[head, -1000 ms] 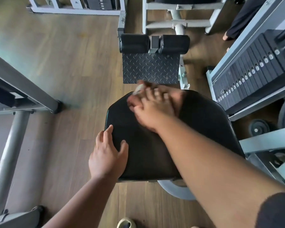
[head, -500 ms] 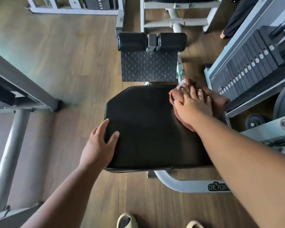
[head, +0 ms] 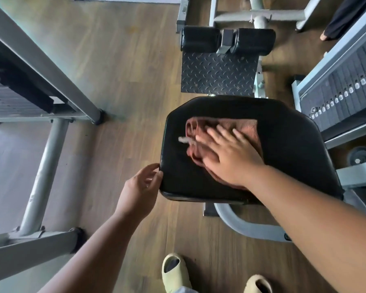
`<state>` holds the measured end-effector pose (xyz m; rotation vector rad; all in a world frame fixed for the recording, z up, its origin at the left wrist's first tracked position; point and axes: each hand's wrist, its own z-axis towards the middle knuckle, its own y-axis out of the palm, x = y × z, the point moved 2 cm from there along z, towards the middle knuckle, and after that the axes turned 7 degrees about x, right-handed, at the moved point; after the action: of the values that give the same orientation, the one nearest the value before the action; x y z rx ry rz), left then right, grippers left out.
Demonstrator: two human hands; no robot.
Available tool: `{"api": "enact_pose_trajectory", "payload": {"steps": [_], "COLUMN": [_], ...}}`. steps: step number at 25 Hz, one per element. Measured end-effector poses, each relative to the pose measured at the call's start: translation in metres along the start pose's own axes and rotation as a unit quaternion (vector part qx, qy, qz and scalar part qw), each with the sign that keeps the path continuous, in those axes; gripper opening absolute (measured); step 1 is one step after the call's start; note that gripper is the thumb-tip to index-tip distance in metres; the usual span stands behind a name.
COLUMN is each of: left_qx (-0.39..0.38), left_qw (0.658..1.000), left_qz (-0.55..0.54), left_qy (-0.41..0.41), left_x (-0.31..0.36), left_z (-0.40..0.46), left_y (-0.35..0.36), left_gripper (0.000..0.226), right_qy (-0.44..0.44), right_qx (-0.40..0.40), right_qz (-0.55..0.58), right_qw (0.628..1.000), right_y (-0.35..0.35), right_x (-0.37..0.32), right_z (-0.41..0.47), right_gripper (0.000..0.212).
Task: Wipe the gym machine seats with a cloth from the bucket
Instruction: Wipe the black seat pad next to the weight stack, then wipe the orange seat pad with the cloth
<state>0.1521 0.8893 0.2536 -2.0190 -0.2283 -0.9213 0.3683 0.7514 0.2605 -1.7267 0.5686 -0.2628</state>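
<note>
The right hand (head: 230, 154) presses flat, fingers spread, on a reddish cloth (head: 249, 127) lying bunched on the black seat (head: 294, 149). The left hand (head: 141, 188), loosely curled, touches the seat's near left corner. The bunched cloth could slide off that edge or miss patches.

Soft, even daylight, moderately bright, no hard shadows. Pale glare washes the wooden floor (head: 123, 66) toward upper left, w/ a greenish-teal tint near the grey frame (head: 40, 66). Dull sheen on the black seat (head: 294, 144) along its left edge. Motion blur on the right hand (head: 230, 153) fingers & the reddish cloth (head: 249, 127); left hand (head: 140, 191) slightly soft. Wide-angle distortion bends frame bars & the weight stack (head: 342, 92) at the edges.
</note>
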Motion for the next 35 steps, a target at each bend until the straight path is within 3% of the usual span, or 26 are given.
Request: {"api": "enact_pose_trajectory", "payload": {"steps": [2, 3, 7, 9, 12, 16, 23, 25, 30, 35], "left_qx": [0.013, 0.021, 0.031, 0.03, 0.028, 0.036, 0.008, 0.014, 0.04, 0.09], "left_qw": [1.0, 0.999, 0.993, 0.994, 0.998, 0.999, 0.995, 0.99, 0.979, 0.962], "left_qz": [-0.017, -0.034, -0.105, -0.101, -0.048, -0.001, 0.1, 0.142, 0.2, 0.257], "left_qy": [0.0, -0.005, -0.031, -0.035, -0.031, -0.035, -0.002, 0.007, 0.024, 0.003], "left_x": [-0.005, -0.007, -0.015, -0.009, 0.002, 0.01, 0.01, 0.015, 0.011, -0.026], "left_z": [-0.004, -0.007, -0.011, -0.013, -0.011, -0.014, -0.054, -0.092, -0.214, -0.367], "left_y": [0.002, 0.002, 0.004, 0.002, 0.003, 0.005, -0.008, -0.021, -0.069, -0.152], "left_gripper": [0.026, 0.025, 0.031, 0.027, 0.031, 0.033, 0.029, 0.027, 0.031, 0.035], "right_qy": [0.076, 0.07, -0.113, -0.119, -0.001, 0.184, 0.244, 0.198, 0.032, -0.162], "right_qx": [0.024, 0.033, 0.018, 0.069, 0.123, 0.098, 0.212, 0.201, 0.067, -0.016], "right_qz": [0.019, 0.033, 0.032, 0.019, -0.014, 0.025, 0.153, 0.156, 0.145, 0.088], "right_qw": [0.997, 0.996, 0.993, 0.99, 0.992, 0.978, 0.934, 0.947, 0.987, 0.983], "right_y": [0.001, 0.002, 0.016, 0.023, 0.028, 0.026, -0.016, -0.03, -0.061, -0.101], "right_x": [-0.035, -0.058, -0.086, -0.052, 0.03, 0.135, 0.126, 0.101, 0.008, -0.124], "right_z": [0.034, 0.041, -0.021, -0.065, -0.112, -0.16, -0.163, -0.172, -0.214, -0.274], "right_gripper": [0.064, 0.065, 0.066, 0.065, 0.062, 0.067, 0.046, 0.047, 0.046, 0.049]}}
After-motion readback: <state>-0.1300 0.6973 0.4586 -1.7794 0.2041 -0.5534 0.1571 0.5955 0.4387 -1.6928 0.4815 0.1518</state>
